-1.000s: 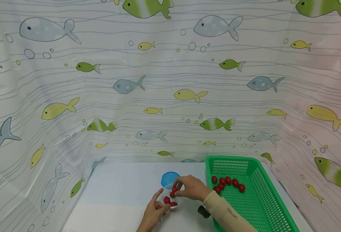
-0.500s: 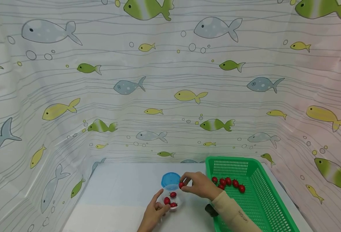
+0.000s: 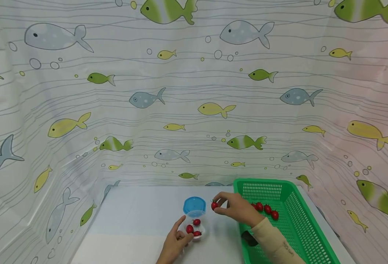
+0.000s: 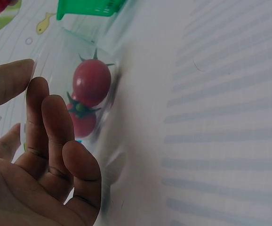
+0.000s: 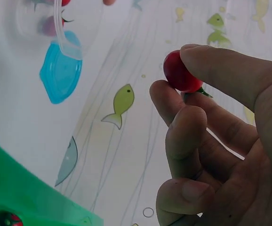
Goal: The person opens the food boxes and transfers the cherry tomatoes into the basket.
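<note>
My right hand point(image 3: 238, 209) pinches a red cherry tomato point(image 3: 214, 205) between thumb and fingers, above the table between the clear container and the green basket. In the right wrist view that tomato point(image 5: 176, 70) shows its green stem against the fingers. My left hand point(image 3: 174, 242) holds the clear plastic container point(image 3: 202, 229) by its near left side, thumb and index finger at the rim. Three cherry tomatoes point(image 3: 189, 228) lie in the container; two of them point(image 4: 92, 82) show through its wall in the left wrist view.
A blue lid point(image 3: 194, 205) lies on the white table point(image 3: 131, 216) just behind the container. To the right stands a green slotted basket point(image 3: 299, 234) with several cherry tomatoes point(image 3: 267, 209) near its back, partly behind my right hand. A fish-print curtain point(image 3: 167, 110) surrounds the table.
My right hand has lifted a cherry tomato from over the container and carried it right, toward the basket. My left hand has stayed at the container.
</note>
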The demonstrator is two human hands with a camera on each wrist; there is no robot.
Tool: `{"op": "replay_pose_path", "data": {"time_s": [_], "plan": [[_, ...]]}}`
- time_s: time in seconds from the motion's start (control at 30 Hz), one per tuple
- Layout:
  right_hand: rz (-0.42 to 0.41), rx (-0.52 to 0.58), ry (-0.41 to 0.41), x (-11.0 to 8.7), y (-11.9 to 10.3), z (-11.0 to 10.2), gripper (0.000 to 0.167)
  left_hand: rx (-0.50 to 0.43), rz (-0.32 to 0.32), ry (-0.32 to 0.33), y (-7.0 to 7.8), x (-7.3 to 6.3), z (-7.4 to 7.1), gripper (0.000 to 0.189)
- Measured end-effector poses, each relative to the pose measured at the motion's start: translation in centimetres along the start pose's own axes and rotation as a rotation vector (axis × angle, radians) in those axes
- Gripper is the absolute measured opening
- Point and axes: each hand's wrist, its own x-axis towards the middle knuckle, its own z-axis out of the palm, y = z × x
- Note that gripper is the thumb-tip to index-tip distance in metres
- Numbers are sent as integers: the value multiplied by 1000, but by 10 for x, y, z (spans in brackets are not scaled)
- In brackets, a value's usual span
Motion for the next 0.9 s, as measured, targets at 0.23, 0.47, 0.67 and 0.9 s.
{"op": "replay_pose_path", "data": {"time_s": [0.23,0.47,0.67,0.9], "plan": [[2,0,31,-6,0,-13,22,4,-3,0,0,0,0,82],[35,8,60,-13,4,-23,24,8,-2,-2,1,0,-1,82],[36,-20,82,-23,12,-33,25,9,-1,-3,-2,1,0,82],[-26,-72,121,-31,23,-43,22,10,-18,6,0,2,0,83]]}}
